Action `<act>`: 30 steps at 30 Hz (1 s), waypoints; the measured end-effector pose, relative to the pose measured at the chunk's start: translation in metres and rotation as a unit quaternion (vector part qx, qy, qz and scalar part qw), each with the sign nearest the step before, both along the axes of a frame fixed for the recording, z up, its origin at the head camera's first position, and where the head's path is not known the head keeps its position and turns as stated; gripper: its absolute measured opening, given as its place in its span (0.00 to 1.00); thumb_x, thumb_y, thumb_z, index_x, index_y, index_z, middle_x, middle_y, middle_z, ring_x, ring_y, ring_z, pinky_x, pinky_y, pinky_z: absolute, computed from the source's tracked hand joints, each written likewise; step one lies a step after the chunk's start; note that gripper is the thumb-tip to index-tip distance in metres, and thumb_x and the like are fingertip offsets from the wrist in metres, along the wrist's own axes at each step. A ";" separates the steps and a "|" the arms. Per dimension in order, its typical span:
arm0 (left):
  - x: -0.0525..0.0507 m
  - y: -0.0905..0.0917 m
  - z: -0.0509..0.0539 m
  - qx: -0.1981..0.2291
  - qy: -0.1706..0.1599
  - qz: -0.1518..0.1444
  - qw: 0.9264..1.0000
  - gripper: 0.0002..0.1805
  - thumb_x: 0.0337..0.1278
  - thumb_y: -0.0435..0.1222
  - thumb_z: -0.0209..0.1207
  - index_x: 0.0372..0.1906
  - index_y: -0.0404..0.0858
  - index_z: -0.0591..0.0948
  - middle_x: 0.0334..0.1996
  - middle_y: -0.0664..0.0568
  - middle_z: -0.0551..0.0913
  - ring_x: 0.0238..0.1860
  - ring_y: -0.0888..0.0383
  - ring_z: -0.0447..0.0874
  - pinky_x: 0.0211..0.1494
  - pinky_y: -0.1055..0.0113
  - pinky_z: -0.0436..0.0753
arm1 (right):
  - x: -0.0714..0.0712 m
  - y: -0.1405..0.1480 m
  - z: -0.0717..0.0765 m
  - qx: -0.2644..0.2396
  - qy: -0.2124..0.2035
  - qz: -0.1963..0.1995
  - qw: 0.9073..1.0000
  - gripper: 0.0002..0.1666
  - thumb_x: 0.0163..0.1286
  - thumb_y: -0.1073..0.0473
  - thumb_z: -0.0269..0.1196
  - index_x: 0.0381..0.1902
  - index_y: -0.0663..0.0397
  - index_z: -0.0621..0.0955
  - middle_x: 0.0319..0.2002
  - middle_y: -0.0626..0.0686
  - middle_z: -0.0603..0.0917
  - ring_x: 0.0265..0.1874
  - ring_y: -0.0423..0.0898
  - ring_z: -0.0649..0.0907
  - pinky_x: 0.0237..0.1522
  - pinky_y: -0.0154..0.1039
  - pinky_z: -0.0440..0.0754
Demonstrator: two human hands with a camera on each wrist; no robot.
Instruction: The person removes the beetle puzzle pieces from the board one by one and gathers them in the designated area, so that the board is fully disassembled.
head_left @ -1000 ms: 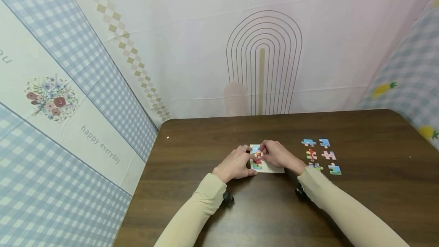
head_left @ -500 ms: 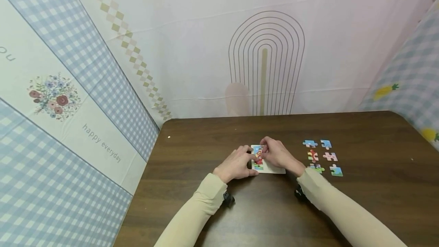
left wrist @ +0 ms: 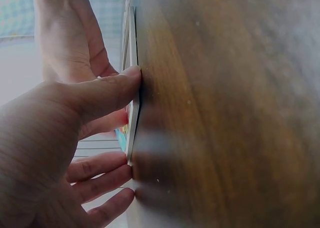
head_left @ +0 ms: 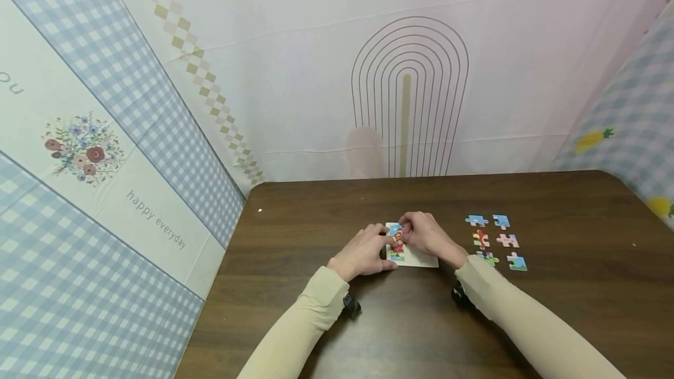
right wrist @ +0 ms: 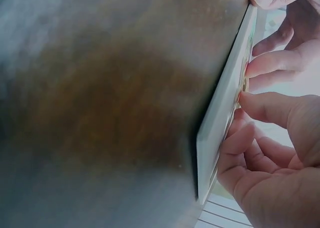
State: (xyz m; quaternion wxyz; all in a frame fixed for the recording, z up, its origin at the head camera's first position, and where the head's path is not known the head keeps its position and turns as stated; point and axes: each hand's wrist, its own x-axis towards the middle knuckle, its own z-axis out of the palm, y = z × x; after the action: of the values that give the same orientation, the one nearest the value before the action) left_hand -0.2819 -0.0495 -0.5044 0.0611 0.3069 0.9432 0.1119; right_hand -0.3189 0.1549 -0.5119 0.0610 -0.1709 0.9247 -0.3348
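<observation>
A white puzzle board (head_left: 421, 258) lies on the table, a column of bright picture pieces (head_left: 397, 248) along its left side. My left hand (head_left: 359, 253) holds the board at its left end. In the left wrist view its thumb (left wrist: 112, 90) is on the near edge, and one finger reaches over the picture. My right hand (head_left: 424, 235) is over the board's upper middle. In the right wrist view its thumb (right wrist: 267, 106) and curled fingers are at a puzzle piece low on the board surface; the fingers mostly hide that piece.
Several loose puzzle pieces (head_left: 507, 240) lie in two columns right of the board, the lower left one partly behind my right wrist. A patterned cloth (head_left: 305, 104) hangs behind the brown table (head_left: 295, 215). A small white speck (head_left: 260, 210) is near the left edge.
My right hand shifts slightly at the board's upper middle while its fingers stay at the piece. The left hand stays in place on the board. The loose pieces have not moved.
</observation>
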 end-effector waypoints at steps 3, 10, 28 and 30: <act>0.001 0.000 0.000 -0.001 0.002 0.000 1.000 0.23 0.68 0.53 0.73 0.62 0.49 0.89 0.74 0.47 0.79 0.75 0.49 0.76 0.79 0.55 0.76 | 0.000 0.001 0.000 0.001 0.008 -0.002 1.000 0.17 0.68 0.72 0.67 0.53 0.73 0.86 0.34 0.56 0.88 0.31 0.43 0.80 0.37 0.37 0.78; 0.001 -0.001 0.000 0.007 -0.006 0.003 1.000 0.24 0.68 0.53 0.73 0.63 0.49 0.89 0.75 0.46 0.78 0.75 0.48 0.76 0.79 0.54 0.76 | 0.004 0.007 0.003 -0.001 0.016 -0.011 1.000 0.15 0.68 0.72 0.65 0.51 0.72 0.86 0.36 0.57 0.88 0.33 0.45 0.81 0.39 0.38 0.79; 0.003 -0.004 0.001 0.036 -0.029 0.013 0.999 0.24 0.67 0.52 0.74 0.63 0.48 0.89 0.75 0.46 0.78 0.76 0.48 0.75 0.82 0.53 0.74 | 0.015 0.053 0.006 -0.010 0.004 -0.039 0.999 0.15 0.76 0.68 0.64 0.56 0.72 0.84 0.34 0.56 0.84 0.32 0.46 0.78 0.40 0.42 0.76; 0.003 -0.003 0.000 0.037 -0.028 0.011 0.999 0.24 0.67 0.51 0.74 0.63 0.48 0.89 0.75 0.46 0.78 0.76 0.48 0.75 0.81 0.53 0.74 | 0.016 0.058 0.006 -0.007 0.003 -0.044 0.999 0.15 0.76 0.68 0.64 0.56 0.72 0.84 0.34 0.56 0.83 0.32 0.46 0.77 0.39 0.41 0.75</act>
State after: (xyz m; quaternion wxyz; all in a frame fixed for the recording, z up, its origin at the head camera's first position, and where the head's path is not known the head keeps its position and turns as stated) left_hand -0.2786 -0.0527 -0.5039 0.0748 0.2952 0.9396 0.1559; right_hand -0.3031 0.2132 -0.5058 0.0423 -0.1319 0.9292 -0.3427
